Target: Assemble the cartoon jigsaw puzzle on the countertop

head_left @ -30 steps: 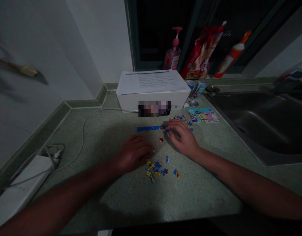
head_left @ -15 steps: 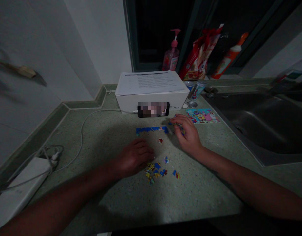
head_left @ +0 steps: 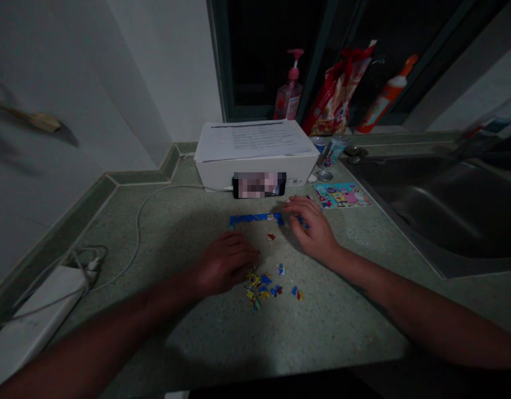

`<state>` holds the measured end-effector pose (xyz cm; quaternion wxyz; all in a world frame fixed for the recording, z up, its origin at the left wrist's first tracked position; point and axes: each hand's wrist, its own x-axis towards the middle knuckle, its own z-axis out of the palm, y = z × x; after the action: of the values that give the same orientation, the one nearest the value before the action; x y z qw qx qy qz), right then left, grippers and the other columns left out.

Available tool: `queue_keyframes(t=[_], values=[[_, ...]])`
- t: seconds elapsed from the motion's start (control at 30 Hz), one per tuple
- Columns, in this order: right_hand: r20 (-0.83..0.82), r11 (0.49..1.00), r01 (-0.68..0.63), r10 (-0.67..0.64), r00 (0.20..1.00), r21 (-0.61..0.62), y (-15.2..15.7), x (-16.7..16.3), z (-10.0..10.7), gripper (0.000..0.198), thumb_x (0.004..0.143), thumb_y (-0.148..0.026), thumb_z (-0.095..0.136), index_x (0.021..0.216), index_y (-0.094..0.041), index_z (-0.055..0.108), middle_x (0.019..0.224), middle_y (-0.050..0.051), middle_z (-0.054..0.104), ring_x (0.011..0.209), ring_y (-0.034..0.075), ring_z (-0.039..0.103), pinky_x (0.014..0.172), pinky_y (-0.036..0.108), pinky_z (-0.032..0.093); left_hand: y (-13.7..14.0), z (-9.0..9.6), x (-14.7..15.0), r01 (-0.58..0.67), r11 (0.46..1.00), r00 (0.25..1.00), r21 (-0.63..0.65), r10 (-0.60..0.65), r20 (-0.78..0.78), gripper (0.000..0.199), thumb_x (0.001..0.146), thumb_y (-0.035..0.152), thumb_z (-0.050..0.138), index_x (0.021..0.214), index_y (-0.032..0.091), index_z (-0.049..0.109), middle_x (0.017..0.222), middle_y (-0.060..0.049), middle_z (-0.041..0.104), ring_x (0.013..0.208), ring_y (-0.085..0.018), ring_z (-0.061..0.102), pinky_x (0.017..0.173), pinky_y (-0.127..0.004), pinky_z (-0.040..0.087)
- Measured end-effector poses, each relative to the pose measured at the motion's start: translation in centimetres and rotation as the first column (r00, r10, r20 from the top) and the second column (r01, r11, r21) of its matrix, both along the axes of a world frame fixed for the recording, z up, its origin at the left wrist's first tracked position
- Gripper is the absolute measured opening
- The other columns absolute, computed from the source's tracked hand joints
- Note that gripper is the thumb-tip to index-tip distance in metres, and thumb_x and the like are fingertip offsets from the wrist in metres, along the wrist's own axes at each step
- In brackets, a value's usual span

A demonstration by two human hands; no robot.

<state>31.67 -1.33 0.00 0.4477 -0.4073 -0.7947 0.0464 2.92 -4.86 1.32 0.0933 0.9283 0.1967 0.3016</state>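
My left hand (head_left: 226,263) is low over the counter with its fingers curled together; a small reddish puzzle piece (head_left: 258,254) shows at the fingertips. Just beyond those fingers lies a loose pile of puzzle pieces (head_left: 264,285), mostly yellow and blue. My right hand (head_left: 311,227) hovers with thumb and fingers apart over more pieces, which it partly covers. Between the hands is a joined blue puzzle strip (head_left: 255,218), and a single red piece (head_left: 271,237) lies just below it. A colourful cartoon picture card (head_left: 342,195) rests to the right of my right hand.
A phone (head_left: 259,185) leans on a white box (head_left: 255,149) with a printed sheet on top. A cable runs from it to a power strip (head_left: 39,316) at left. A can (head_left: 332,152) stands near the steel sink (head_left: 430,271). Bottles and a red bag line the window.
My right hand has shifted slightly left, its fingers reaching across the pieces beneath. My left hand has barely moved, and a reddish piece now shows at its fingertips.
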Motion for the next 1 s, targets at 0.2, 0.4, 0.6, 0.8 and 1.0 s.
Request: queue_keyframes(t=[0.2, 0.4, 0.6, 0.8, 1.0], values=[[-0.002, 1.0, -0.028, 0.028, 1.0, 0.014, 0.2, 0.0, -0.3, 0.028, 0.096, -0.017, 0.055, 0.118, -0.03, 0.068, 0.115, 0.007, 0.076, 0.122, 0.03, 0.067, 0.108, 0.061, 0.051, -0.3, 0.1, 0.0, 0.038, 0.999, 0.999, -0.033, -0.04, -0.035, 0.017, 0.1, 0.011, 0.061, 0.112, 0.02, 0.068, 0.108, -0.005, 0.08, 0.103, -0.021, 0.072, 0.101, -0.042, 0.055], [0.0, 0.999, -0.033, 0.033, 0.999, -0.013, 0.1, -0.2, -0.4, 0.031, 0.095, -0.018, 0.056, 0.12, -0.031, 0.068, 0.117, 0.006, 0.076, 0.125, 0.031, 0.066, 0.11, 0.063, 0.049, -0.8, -0.1, 0.1, 0.095, 0.995, 0.994, -0.039, -0.097, -0.047, 0.018, 0.1, 0.014, 0.064, 0.116, 0.021, 0.069, 0.114, -0.006, 0.081, 0.107, -0.022, 0.072, 0.105, -0.043, 0.055], [0.009, 0.999, -0.041, 0.041, 0.999, -0.003, 0.1, -0.3, -0.4, 0.03, 0.096, -0.017, 0.055, 0.12, -0.03, 0.067, 0.117, 0.007, 0.075, 0.124, 0.03, 0.067, 0.107, 0.061, 0.052, -0.4, -0.4, -0.1, 0.044, 0.996, 0.999, -0.078, -0.044, 0.001, 0.017, 0.1, 0.012, 0.061, 0.112, 0.022, 0.069, 0.111, -0.005, 0.08, 0.103, -0.021, 0.073, 0.1, -0.043, 0.057], [0.019, 0.999, -0.044, 0.044, 0.999, -0.011, 0.1, -0.2, -0.5, 0.03, 0.096, -0.017, 0.055, 0.12, -0.031, 0.067, 0.117, 0.006, 0.076, 0.124, 0.031, 0.067, 0.107, 0.062, 0.052, -0.2, -0.1, -0.2, -0.003, 0.992, 0.998, -0.123, 0.011, 0.067, 0.024, 0.097, 0.005, 0.055, 0.108, 0.022, 0.067, 0.104, -0.004, 0.077, 0.098, -0.019, 0.072, 0.091, -0.038, 0.059], [0.025, 0.999, -0.053, 0.053, 0.998, -0.001, 0.0, -0.2, -0.5, 0.029, 0.096, -0.018, 0.055, 0.12, -0.031, 0.067, 0.118, 0.007, 0.076, 0.124, 0.031, 0.067, 0.109, 0.063, 0.051, -0.6, 0.9, -0.3, -0.016, 0.993, 0.998, -0.115, 0.023, 0.064, 0.026, 0.089, 0.006, 0.054, 0.104, 0.021, 0.067, 0.087, -0.004, 0.074, 0.083, -0.022, 0.068, 0.081, -0.041, 0.056]])
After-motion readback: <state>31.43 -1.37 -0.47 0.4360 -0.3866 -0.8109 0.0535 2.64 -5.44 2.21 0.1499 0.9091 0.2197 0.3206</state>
